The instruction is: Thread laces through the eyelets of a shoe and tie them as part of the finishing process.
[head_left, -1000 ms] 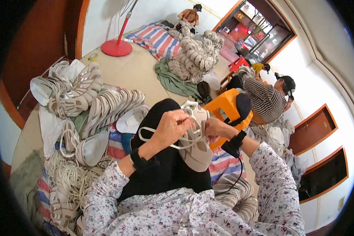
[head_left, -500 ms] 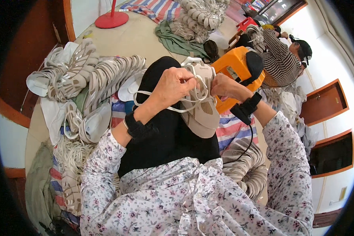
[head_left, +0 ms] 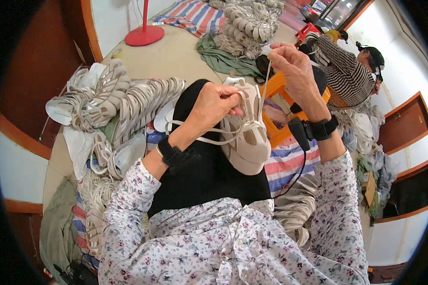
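Note:
A beige shoe upper (head_left: 246, 154) rests on my black-clad thigh, its toe toward me. A pale flat shoelace (head_left: 265, 85) runs taut from its lacing rows up to my right hand (head_left: 295, 71), raised beyond the upper with thumb and forefinger pinched on the lace. Close to the upper's left side, my left hand (head_left: 215, 105) is closed in a pinch on the lace. From there a loose length sweeps left, behind my wrist, and back across the front of the upper. Black bands circle both of my wrists.
Stacked beige shoe uppers (head_left: 145, 107) lie to the left, with a bundle of laces (head_left: 97, 190) below them. An orange plastic stool (head_left: 283, 137) stands just right of the upper. Farther right sits a person in a striped top (head_left: 340, 66). A red round base (head_left: 145, 35) stands far left.
My right hand has risen up and to the right from the upper, drawing the lace taut. My left hand stays beside the upper. The upper now shows its toe more from the front.

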Tool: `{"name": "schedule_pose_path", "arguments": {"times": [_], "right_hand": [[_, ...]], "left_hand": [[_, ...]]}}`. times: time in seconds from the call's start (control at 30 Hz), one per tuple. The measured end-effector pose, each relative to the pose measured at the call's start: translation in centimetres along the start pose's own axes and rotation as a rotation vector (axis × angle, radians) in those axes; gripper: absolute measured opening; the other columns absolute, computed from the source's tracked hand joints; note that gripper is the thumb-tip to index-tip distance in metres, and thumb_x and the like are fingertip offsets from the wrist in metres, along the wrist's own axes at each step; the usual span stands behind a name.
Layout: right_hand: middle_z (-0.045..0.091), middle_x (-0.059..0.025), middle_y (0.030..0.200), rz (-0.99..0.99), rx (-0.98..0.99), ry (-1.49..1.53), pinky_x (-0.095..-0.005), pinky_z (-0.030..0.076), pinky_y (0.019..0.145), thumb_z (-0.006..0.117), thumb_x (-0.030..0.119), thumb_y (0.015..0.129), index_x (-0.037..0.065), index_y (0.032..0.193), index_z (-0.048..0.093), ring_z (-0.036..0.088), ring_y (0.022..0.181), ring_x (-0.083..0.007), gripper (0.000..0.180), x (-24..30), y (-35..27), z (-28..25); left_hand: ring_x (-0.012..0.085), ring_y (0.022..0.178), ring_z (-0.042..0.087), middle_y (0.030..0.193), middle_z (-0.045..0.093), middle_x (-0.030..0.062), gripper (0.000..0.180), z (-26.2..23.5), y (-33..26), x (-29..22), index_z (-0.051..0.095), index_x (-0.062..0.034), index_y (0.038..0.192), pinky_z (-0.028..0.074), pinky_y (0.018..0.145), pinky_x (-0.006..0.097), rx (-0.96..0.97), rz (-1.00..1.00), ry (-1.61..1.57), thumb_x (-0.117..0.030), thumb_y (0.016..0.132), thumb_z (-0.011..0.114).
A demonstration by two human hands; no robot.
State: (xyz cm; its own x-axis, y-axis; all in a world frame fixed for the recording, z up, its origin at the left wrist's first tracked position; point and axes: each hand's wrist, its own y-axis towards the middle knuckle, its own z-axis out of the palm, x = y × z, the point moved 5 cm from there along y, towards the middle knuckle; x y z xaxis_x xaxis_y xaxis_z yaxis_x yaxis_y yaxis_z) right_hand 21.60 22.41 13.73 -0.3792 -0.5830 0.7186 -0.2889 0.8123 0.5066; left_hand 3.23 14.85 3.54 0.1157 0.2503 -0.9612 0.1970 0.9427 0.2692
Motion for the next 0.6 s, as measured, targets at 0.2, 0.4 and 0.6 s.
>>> {"name": "schedule_pose_path", "arguments": {"times": [0.2, 0.4, 0.6], "right_hand": [[0.061, 0.0049, 0.091, 0.083, 0.054, 0.348, -0.0191, 0.042, 0.076, 0.065, 0.017, 0.094, 0.003, 0.09, 0.067, 0.053, 0.082, -0.0029, 0.014, 4.2, -0.1, -0.8], [0.062, 0.0033, 0.103, 0.039, 0.097, 0.472, -0.0223, 0.044, 0.078, 0.069, 0.018, 0.092, 0.005, 0.093, 0.07, 0.054, 0.088, -0.0042, 0.013, 3.9, -1.0, -1.1], [0.063, 0.004, 0.1, 0.061, 0.076, 0.561, -0.0232, 0.045, 0.077, 0.071, 0.019, 0.091, 0.007, 0.098, 0.07, 0.055, 0.087, -0.0038, 0.013, 2.0, -0.8, -1.9]], "left_hand": [[0.0015, 0.07, 0.06, 0.084, 0.068, 0.0004, 0.025, 1.1, 2.8, -3.7, 0.071, -0.001, 0.113, 0.046, 0.062, 0.013, -0.006, -0.027, -0.233, -0.019, 0.099, 0.061], [0.0047, 0.07, 0.063, 0.085, 0.068, 0.0006, 0.031, 2.9, 3.8, -5.9, 0.072, -0.0009, 0.108, 0.049, 0.063, 0.017, -0.001, 0.069, -0.186, -0.028, 0.1, 0.06], [0.0085, 0.076, 0.067, 0.094, 0.071, 0.0052, 0.03, 4.5, 5.1, -5.8, 0.07, 0.0005, 0.108, 0.052, 0.065, 0.019, -0.009, 0.054, -0.224, -0.027, 0.1, 0.061]]}}
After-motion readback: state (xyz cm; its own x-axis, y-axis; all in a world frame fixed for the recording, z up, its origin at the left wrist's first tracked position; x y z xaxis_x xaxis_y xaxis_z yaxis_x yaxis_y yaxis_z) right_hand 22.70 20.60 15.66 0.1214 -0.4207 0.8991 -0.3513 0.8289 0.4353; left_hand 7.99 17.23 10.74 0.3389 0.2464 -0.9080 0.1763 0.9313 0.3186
